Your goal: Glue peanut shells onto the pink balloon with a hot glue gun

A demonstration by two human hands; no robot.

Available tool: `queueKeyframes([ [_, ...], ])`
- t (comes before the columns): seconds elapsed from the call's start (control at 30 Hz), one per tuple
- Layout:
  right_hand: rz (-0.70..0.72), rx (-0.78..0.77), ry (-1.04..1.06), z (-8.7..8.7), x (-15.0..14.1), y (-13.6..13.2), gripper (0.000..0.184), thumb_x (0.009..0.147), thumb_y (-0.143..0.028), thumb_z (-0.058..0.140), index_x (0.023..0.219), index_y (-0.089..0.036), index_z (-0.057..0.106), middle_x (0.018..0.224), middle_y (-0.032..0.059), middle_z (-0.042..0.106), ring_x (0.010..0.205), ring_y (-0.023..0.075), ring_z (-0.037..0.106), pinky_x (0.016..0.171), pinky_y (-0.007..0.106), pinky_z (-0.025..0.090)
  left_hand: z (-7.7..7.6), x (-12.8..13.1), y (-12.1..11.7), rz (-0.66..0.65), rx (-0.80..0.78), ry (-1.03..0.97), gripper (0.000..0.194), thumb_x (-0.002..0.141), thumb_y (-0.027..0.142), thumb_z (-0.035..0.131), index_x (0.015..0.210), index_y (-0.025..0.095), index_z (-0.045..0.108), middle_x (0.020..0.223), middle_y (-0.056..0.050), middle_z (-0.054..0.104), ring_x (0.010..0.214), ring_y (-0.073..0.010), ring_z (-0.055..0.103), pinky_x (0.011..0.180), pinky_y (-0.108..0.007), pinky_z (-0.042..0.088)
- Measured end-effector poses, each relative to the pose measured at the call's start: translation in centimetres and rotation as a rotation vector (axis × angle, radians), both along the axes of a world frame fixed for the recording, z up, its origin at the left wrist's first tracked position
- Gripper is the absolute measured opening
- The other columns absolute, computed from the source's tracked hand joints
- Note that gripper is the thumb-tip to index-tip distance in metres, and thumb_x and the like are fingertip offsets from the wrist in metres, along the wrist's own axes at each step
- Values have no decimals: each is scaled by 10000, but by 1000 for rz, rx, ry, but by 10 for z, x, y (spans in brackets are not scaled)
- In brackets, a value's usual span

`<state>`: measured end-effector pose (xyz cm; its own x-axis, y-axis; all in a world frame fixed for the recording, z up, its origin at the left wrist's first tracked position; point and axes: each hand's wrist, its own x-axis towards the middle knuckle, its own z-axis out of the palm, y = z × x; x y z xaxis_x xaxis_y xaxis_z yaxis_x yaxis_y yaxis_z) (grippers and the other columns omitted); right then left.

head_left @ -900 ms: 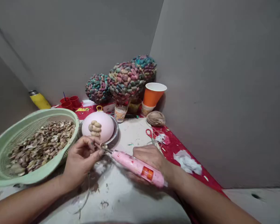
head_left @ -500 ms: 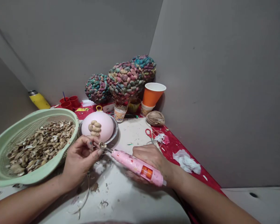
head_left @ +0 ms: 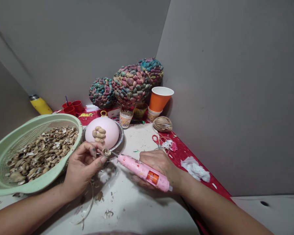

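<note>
My left hand (head_left: pixel 84 166) pinches a small peanut shell (head_left: pixel 106 152) between thumb and fingertips. My right hand (head_left: pixel 159 164) grips a pink glue gun (head_left: pixel 143 171), its metal nozzle touching the shell. Just beyond the shell, a pink balloon (head_left: pixel 105 132) rests in a metal bowl (head_left: pixel 121 138) with three peanut shells (head_left: pixel 99 134) stuck on its top. A green colander (head_left: pixel 5 153) full of peanut shells sits at my left.
Three balls covered in painted shells (head_left: pixel 129 83) stand in the back corner. An orange paper cup (head_left: pixel 159 99), a twine ball (head_left: pixel 163 124), red scissors (head_left: pixel 158 139), crumpled tissue (head_left: pixel 195 169), red cups (head_left: pixel 73 107) and a yellow bottle (head_left: pixel 40 104) lie around. Walls close off the back and right.
The glue gun and my right hand have risen slightly and shifted left; the nozzle stays at the shell in my left hand.
</note>
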<state>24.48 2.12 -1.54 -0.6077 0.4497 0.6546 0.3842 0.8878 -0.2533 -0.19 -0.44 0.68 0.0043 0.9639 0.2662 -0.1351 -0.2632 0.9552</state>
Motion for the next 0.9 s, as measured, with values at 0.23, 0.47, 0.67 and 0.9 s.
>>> queueKeyframes([
  [0.23,-169,-32,-3,6,12,8,358,955,-363,585,671,-211,429,603,-36,467,511,106,386,524,258,246,24,-7,-6,88,19,-122,247,709,124,836,750,228,615,935,26,692,820,-102,637,753,-181,550],
  [0.47,-526,-294,-337,6,15,22,280,899,-442,609,787,-193,549,765,39,639,628,175,526,573,292,226,48,-14,-11,214,79,-221,262,659,146,866,721,221,622,959,3,698,873,-130,648,782,-205,583],
  [0.67,-605,-479,-538,8,19,28,292,821,-444,705,882,-174,615,878,88,692,743,239,622,578,286,260,53,-16,-15,208,66,-250,249,676,175,862,725,222,622,952,6,679,871,-121,624,803,-194,584],
  [0.9,-537,-527,-615,8,35,28,318,812,-359,720,1049,-155,662,1055,139,700,935,298,670,739,341,461,62,-20,-18,209,86,-288,229,691,149,834,725,213,618,946,8,667,875,-123,613,803,-203,571],
])
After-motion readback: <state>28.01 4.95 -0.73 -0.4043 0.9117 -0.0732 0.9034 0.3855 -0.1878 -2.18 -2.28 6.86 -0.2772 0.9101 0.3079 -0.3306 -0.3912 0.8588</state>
